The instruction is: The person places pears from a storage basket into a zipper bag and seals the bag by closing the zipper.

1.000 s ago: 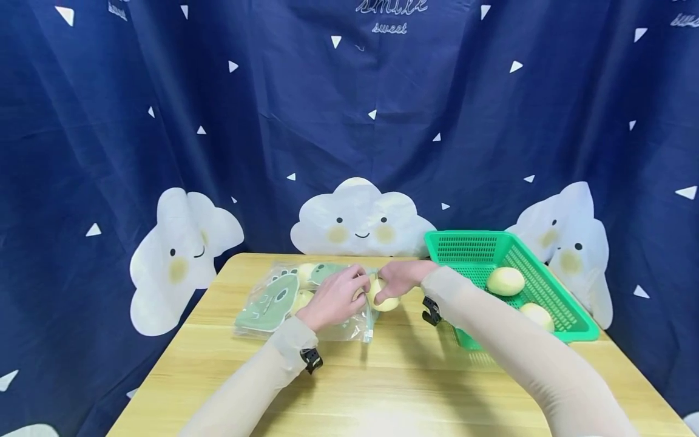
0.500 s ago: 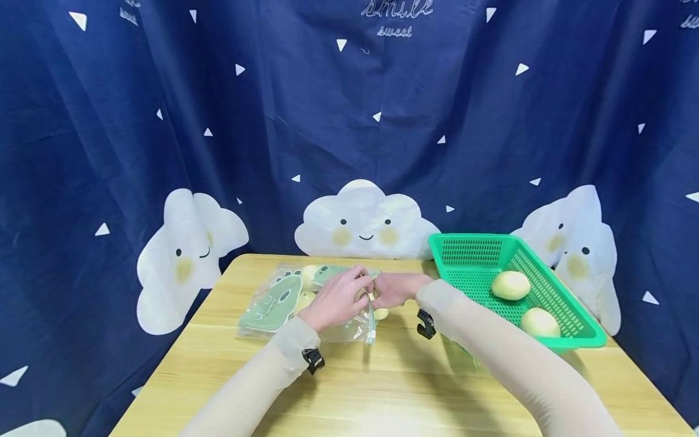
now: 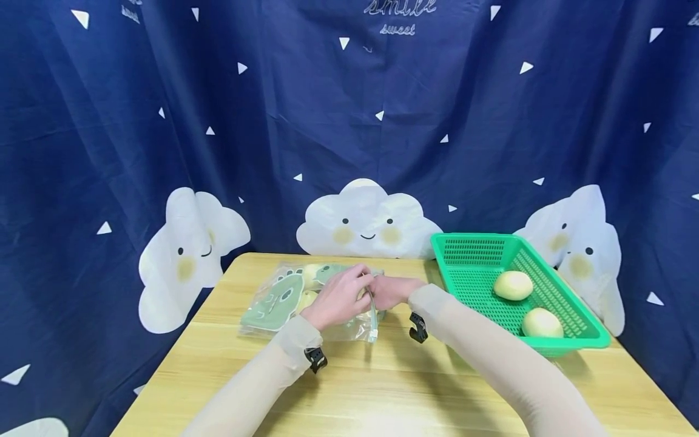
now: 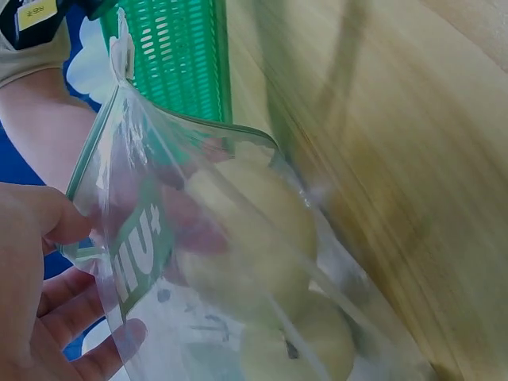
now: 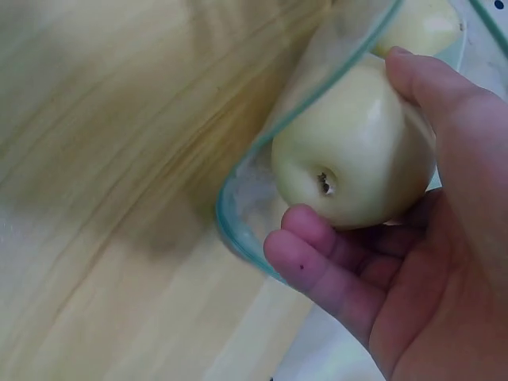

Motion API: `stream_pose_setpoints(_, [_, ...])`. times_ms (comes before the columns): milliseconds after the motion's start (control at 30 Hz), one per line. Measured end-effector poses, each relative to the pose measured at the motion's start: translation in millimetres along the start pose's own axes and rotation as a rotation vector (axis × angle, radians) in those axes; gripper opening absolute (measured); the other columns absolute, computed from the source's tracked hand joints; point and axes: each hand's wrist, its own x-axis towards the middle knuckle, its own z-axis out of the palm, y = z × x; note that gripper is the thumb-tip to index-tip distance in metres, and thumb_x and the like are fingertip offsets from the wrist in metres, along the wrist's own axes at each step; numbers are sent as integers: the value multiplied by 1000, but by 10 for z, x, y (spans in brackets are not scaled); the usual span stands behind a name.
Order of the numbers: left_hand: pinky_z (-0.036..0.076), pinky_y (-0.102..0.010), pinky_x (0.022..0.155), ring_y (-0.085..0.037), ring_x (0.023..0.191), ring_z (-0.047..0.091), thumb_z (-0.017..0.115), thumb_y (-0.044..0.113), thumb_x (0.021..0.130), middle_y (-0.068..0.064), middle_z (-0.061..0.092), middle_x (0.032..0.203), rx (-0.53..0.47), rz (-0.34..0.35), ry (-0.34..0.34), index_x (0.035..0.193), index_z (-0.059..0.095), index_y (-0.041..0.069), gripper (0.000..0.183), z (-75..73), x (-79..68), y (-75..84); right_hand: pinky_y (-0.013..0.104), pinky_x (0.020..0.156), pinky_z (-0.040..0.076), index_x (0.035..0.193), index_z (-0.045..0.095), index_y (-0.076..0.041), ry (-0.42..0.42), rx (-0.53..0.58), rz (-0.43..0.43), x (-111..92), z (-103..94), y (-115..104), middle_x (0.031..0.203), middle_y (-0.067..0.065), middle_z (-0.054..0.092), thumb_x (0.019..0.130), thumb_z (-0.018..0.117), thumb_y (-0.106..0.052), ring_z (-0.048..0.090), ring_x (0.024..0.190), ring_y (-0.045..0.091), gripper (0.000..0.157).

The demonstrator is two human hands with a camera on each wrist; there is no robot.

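In the head view a clear zip bag (image 3: 273,305) with a green dinosaur print lies on the table, pale yellow pears inside it. My left hand (image 3: 340,296) grips the bag's edge near its mouth; in the left wrist view the thumb is on one side of the plastic and fingers on the other. My right hand (image 3: 389,292) reaches into the mouth and holds a pear (image 5: 357,151) between thumb and fingers. The bag's green rim (image 5: 230,210) curves around that pear. Another pear (image 4: 298,345) sits deeper in the bag, right against the held one.
A green plastic basket (image 3: 474,291) stands at the right of the wooden table (image 3: 349,388). Inside it are two pears, one farther back (image 3: 513,285) and one nearer (image 3: 542,323). A dark blue curtain (image 3: 273,121) with white clouds hangs behind the table.
My right hand has moved left with the pear, from outside the bag's mouth into it. The left hand keeps its grip on the bag. The head view has shifted slightly.
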Motion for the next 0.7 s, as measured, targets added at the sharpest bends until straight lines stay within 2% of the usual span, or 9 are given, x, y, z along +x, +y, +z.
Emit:
stream_pose_setpoints(133, [46,-23,65,-9,78,55,60,14,87,3,61,109,-1,7,11,99,70,20,16,19,2,-10,26,66,52,110,56,-14,25,8,-17,46,57,46,78,-4,56,96,64,-39,55,65,8,30])
stream_pose_setpoints(233, [47,-23,65,-9,79,56,61,13,87,3,62,109,-1,21,27,97,69,19,15,25,9,-4,29,83,52,114,57,-12,49,-2,-43,59,78,64,91,-2,60,96,64,-39,58,81,9,34])
stream_pose_setpoints(333, [48,-23,67,-9,82,57,62,12,86,3,62,109,2,25,26,96,69,20,15,32,16,4,33,93,51,119,56,-10,61,-9,-67,62,93,75,104,1,62,97,63,-37,58,93,11,36])
stream_pose_setpoints(467, [49,-23,70,-10,86,58,62,13,87,3,62,111,-3,16,1,97,69,20,14,35,23,24,34,94,51,117,57,-8,63,0,-62,52,106,80,108,3,62,98,62,-28,58,94,13,28])
stream_pose_setpoints(567, [50,-24,72,-11,88,59,61,14,88,3,62,113,-5,6,-19,98,69,20,14,33,28,40,34,91,51,113,58,-6,70,29,-39,40,110,84,104,4,62,95,63,-17,57,91,14,22])
stream_pose_setpoints(700, [50,-25,73,-11,89,59,62,15,89,3,62,113,1,3,-19,97,68,21,12,33,31,44,35,92,52,113,59,-4,78,43,-36,49,110,90,106,6,63,90,65,-8,58,92,16,25])
